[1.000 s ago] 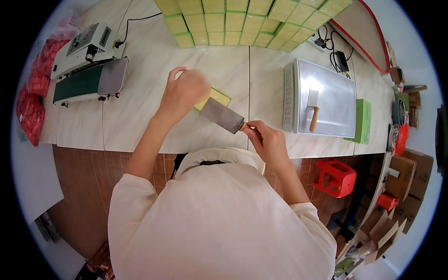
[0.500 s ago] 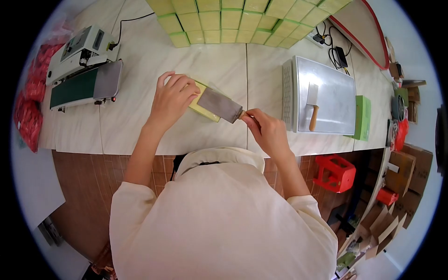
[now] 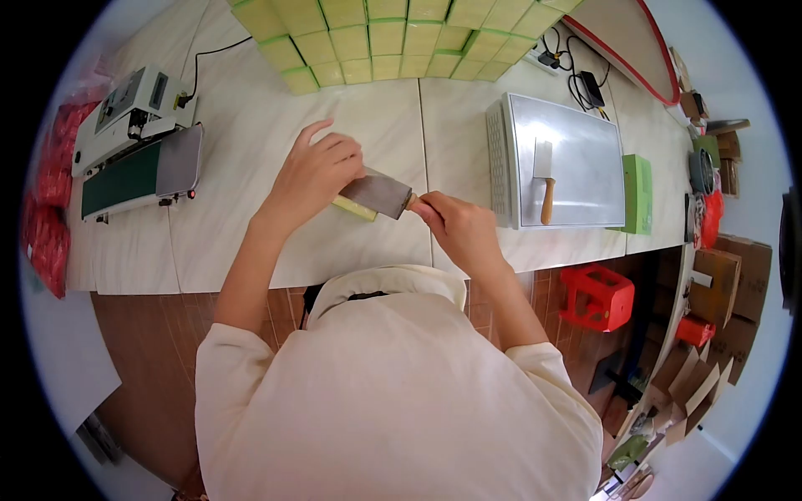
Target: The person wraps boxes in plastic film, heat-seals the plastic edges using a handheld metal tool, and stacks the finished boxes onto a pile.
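My right hand [image 3: 458, 227] grips the wooden handle of a cleaver-like tool [image 3: 380, 194] with a broad, rectangular grey blade. The blade lies tilted over a flat yellow-green box [image 3: 357, 209], covering most of it; one long edge shows below the blade. My left hand [image 3: 317, 171] is at the blade's far left end. Its index finger is raised and the other fingers bend down there. The blade and the hand hide the thumb and whatever the fingers pinch.
Stacked yellow-green boxes [image 3: 376, 42] stand at the back. On the left is a machine with a green belt [image 3: 125, 179]. A silver case [image 3: 576, 159] on the right bears a second wooden-handled blade [image 3: 545, 179], beside a green box [image 3: 637, 194]. A red stool [image 3: 597, 296] stands below the table edge.
The view has shifted slightly. My left hand's index finger has lifted, and less of the yellow-green box shows around the blade. My right hand keeps its hold on the handle.
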A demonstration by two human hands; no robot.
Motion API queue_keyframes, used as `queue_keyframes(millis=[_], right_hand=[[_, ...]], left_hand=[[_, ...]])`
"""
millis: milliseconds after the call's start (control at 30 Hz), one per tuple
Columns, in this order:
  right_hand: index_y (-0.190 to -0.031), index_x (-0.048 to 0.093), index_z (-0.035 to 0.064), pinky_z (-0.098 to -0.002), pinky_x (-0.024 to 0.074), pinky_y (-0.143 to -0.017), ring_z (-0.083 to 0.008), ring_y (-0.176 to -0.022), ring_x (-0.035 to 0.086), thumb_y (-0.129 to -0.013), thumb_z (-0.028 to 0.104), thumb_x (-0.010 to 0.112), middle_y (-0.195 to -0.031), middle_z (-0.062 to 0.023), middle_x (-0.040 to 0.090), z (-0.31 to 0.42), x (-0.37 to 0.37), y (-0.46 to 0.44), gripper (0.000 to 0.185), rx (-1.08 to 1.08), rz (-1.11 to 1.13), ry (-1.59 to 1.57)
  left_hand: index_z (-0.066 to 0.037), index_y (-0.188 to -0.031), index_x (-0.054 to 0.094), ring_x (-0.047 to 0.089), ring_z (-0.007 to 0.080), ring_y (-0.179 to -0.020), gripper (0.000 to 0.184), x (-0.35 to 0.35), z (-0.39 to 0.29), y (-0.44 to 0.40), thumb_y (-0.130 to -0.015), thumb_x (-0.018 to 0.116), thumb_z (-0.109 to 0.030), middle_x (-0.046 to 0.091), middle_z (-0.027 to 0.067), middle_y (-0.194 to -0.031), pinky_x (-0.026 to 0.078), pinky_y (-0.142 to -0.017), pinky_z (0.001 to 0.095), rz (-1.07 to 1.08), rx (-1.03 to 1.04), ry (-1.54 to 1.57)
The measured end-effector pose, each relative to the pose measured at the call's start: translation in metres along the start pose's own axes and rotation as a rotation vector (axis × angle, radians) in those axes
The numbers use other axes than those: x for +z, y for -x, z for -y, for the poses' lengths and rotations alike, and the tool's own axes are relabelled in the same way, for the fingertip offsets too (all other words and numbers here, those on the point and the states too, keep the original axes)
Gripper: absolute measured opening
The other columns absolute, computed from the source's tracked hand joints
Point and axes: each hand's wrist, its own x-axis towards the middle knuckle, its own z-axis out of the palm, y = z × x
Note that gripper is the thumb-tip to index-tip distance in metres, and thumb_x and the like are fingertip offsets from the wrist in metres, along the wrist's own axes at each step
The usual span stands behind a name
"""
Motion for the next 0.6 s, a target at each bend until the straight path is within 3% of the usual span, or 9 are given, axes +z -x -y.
queue_keyframes(millis=[200,300,367,400,467,500,567,600], right_hand=[[-0.084,0.068,0.0075,-0.0380,0.0417,-0.048,-0.0298,-0.052,0.055,-0.092,0.031,0.064,-0.061,-0.0113,0.059,0.002,-0.001,-0.001,0.025,0.049,0.042,0.023],[-0.085,0.068,0.0080,-0.0363,0.0428,-0.048,-0.0282,-0.052,0.056,-0.092,0.033,0.064,-0.061,-0.0120,0.059,-0.006,-0.006,0.008,0.026,0.049,0.062,-0.050],[-0.085,0.069,0.0088,-0.0349,0.0439,-0.049,-0.0262,-0.051,0.057,-0.092,0.035,0.064,-0.059,-0.0115,0.059,-0.020,-0.020,0.016,0.028,0.031,0.061,-0.123],[-0.088,0.069,0.0067,-0.0331,0.0431,-0.050,-0.0222,-0.051,0.054,-0.094,0.033,0.063,-0.059,-0.0099,0.058,-0.030,-0.031,0.022,0.028,0.118,0.099,-0.247],[-0.092,0.068,0.0030,-0.0287,0.0394,-0.051,-0.0138,-0.052,0.047,-0.096,0.030,0.061,-0.059,-0.0047,0.054,-0.053,-0.056,0.036,0.028,0.321,0.100,-0.464],[-0.092,0.067,0.0013,-0.0261,0.0364,-0.050,-0.0093,-0.053,0.042,-0.097,0.028,0.060,-0.059,-0.0011,0.051,-0.065,-0.069,0.042,0.028,0.435,0.059,-0.558],[-0.090,0.065,-0.0014,-0.0230,0.0304,-0.048,-0.0050,-0.053,0.038,-0.098,0.027,0.057,-0.059,0.0041,0.045,-0.088,-0.096,0.047,0.031,0.629,-0.115,-0.592],[-0.090,0.065,-0.0014,-0.0226,0.0285,-0.047,-0.0046,-0.052,0.037,-0.099,0.029,0.055,-0.058,0.0036,0.045,-0.103,-0.104,0.048,0.033,0.687,-0.214,-0.526]], left_hand=[[-0.011,-0.078,0.060,0.059,0.0145,-0.098,0.006,0.002,-0.005,0.024,-0.079,0.065,-0.010,0.061,-0.0014,-0.092,0.039,-0.105,0.0429,-0.033,0.013,0.037],[-0.010,-0.086,0.063,0.059,0.0189,-0.102,0.005,-0.001,-0.001,0.032,-0.082,0.065,-0.012,0.063,0.0003,-0.099,0.039,-0.104,0.0427,-0.044,-0.045,0.111],[-0.009,-0.108,0.063,0.055,0.0262,-0.112,0.026,-0.005,0.004,0.041,-0.084,0.068,-0.018,0.063,0.0058,-0.116,0.038,-0.105,0.0436,-0.245,-0.259,0.123],[-0.009,-0.108,0.063,0.055,0.0262,-0.112,0.026,-0.007,0.007,0.048,-0.084,0.068,-0.018,0.063,0.0058,-0.116,0.038,-0.105,0.0436,-0.244,-0.259,0.125],[-0.010,-0.135,0.049,0.048,0.0319,-0.126,0.058,-0.008,0.013,0.063,-0.084,0.071,-0.026,0.053,0.0129,-0.136,0.034,-0.108,0.0440,-0.318,-0.495,0.405],[-0.010,-0.135,0.049,0.048,0.0319,-0.126,0.058,-0.005,0.016,0.070,-0.084,0.071,-0.026,0.053,0.0129,-0.136,0.034,-0.108,0.0440,-0.314,-0.485,0.412],[-0.011,-0.148,0.031,0.039,0.0308,-0.136,0.084,0.007,0.020,0.083,-0.080,0.077,-0.027,0.041,0.0156,-0.147,0.029,-0.113,0.0433,-0.272,-0.556,0.706],[-0.011,-0.148,0.031,0.039,0.0308,-0.136,0.084,0.010,0.018,0.085,-0.080,0.077,-0.027,0.041,0.0156,-0.147,0.029,-0.113,0.0433,-0.259,-0.534,0.717]])
